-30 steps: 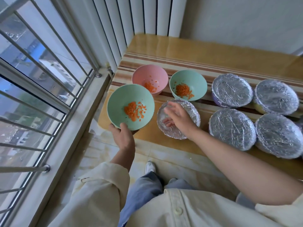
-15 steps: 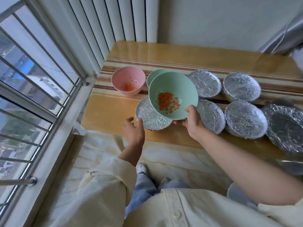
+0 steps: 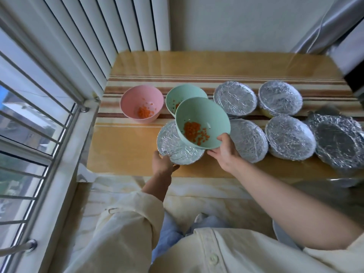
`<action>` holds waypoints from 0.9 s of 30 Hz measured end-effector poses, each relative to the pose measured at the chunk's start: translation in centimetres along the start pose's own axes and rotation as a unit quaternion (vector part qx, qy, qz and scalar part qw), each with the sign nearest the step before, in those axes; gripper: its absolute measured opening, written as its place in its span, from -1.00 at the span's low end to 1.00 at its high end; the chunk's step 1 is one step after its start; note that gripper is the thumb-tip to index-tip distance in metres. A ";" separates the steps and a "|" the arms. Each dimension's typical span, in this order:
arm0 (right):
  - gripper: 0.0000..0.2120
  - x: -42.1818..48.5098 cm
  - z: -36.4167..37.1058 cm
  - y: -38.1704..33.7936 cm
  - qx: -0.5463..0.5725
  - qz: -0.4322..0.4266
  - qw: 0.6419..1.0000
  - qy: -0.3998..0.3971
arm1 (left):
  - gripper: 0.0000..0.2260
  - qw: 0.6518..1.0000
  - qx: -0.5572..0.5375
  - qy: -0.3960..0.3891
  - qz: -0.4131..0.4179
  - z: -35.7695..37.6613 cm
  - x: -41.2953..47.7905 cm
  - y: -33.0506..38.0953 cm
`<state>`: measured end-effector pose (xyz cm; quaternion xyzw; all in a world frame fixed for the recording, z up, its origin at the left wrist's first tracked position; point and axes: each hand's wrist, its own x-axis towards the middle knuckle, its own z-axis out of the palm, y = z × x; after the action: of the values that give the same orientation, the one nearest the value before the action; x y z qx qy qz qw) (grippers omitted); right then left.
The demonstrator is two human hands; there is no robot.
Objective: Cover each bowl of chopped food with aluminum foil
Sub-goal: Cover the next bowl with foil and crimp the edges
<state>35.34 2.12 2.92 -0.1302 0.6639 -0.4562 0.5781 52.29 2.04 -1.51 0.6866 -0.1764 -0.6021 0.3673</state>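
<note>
Head: right fingers (image 3: 222, 137) grip green bowl (image 3: 204, 113) of orange bits (image 3: 194, 133); left fingers (image 3: 157, 157) hold foil (image 3: 177, 152).

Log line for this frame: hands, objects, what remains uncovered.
right hand: holds tilted green bowl of chopped carrot above foil piece | left hand: grips foil piece edge | uncovered: pink bowl, second green bowl

- Our left hand (image 3: 163, 164), at frame centre, grips the near edge of the foil piece (image 3: 173, 148); its sleeved forearm enters from the lower left.
- Our right hand (image 3: 225, 151) holds the tilted green bowl (image 3: 204, 117), thumb over the rim; its bare forearm extends to the lower right.
</note>
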 end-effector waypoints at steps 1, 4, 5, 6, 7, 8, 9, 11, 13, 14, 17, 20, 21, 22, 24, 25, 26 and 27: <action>-0.70 0.0 0.4 0.2 0.000 0.000 1.000 -0.002 | -0.73 1.000 0.011 0.006 0.007 -0.3 0.2 0.3; -0.71 0.0 2.4 0.8 0.009 -0.012 1.000 0.011 | -0.74 0.998 0.050 0.019 0.023 -1.8 1.1 1.5; -0.69 -0.2 3.3 1.0 0.008 -0.015 1.000 0.014 | -0.75 0.998 0.060 0.017 0.028 -2.6 1.6 1.9; -0.68 -0.2 4.2 1.3 0.008 -0.016 1.000 0.017 | -0.76 0.997 0.068 0.014 0.032 -3.5 2.1 2.3; -0.68 -0.3 5.2 1.7 0.014 -0.015 1.000 0.017 | -0.77 0.996 0.078 0.014 0.035 -4.5 2.6 2.7; -0.69 -0.5 6.4 2.0 0.018 -0.010 1.000 0.013 | -0.77 0.995 0.087 0.016 0.035 -5.6 3.1 3.1; -0.70 -0.7 7.5 2.4 0.020 -0.004 1.000 0.008 | -0.76 0.995 0.096 0.022 0.036 -6.8 3.6 3.5; -0.74 -1.2 9.6 3.2 0.021 -0.002 1.000 -0.004 | -0.76 0.993 0.109 0.030 0.042 -8.9 4.5 4.2; -0.77 -1.7 11.6 3.8 0.013 -0.003 1.000 -0.014 | -0.79 0.991 0.117 0.037 0.051 -10.8 5.1 4.7; -0.77 -1.9 12.4 4.1 0.008 -0.004 1.000 -0.018 | -0.80 0.991 0.118 0.041 0.054 -11.7 5.3 5.0; -0.78 -2.1 14.0 5.0 -0.003 -0.008 1.000 -0.016 | -0.74 0.988 0.141 0.036 0.049 -13.5 6.0 5.2; -0.78 -2.2 14.3 5.5 0.002 -0.014 1.000 0.002 | -0.57 0.958 0.268 0.077 0.072 -14.1 6.3 5.3; -0.77 -2.3 13.9 5.6 0.011 -0.014 1.000 0.017 | -0.51 0.938 0.313 0.112 0.101 -14.0 5.9 5.4; -0.77 -2.3 13.5 5.5 0.022 -0.019 0.999 0.035 | -0.48 0.918 0.340 0.145 0.144 -13.6 5.3 5.7; -0.80 -2.3 11.8 5.1 0.043 -0.037 0.996 0.073 | -0.51 0.883 0.348 0.177 0.261 -12.4 4.0 6.2; -0.82 -2.3 10.7 4.7 0.052 -0.047 0.993 0.092 | -0.53 0.868 0.340 0.171 0.319 -11.5 3.5 6.4; -0.83 -2.4 9.4 4.3 0.066 -0.059 0.990 0.108 | -0.55 0.855 0.329 0.154 0.371 -10.3 3.0 6.3; -0.82 -2.5 8.1 3.8 0.084 -0.072 0.986 0.123 | -0.58 0.847 0.314 0.124 0.411 -8.9 2.5 6.3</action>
<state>44.59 2.32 2.31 -0.0713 0.6780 -0.5632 0.4670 62.58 -1.22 1.31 0.6986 -0.5755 -0.2183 0.3649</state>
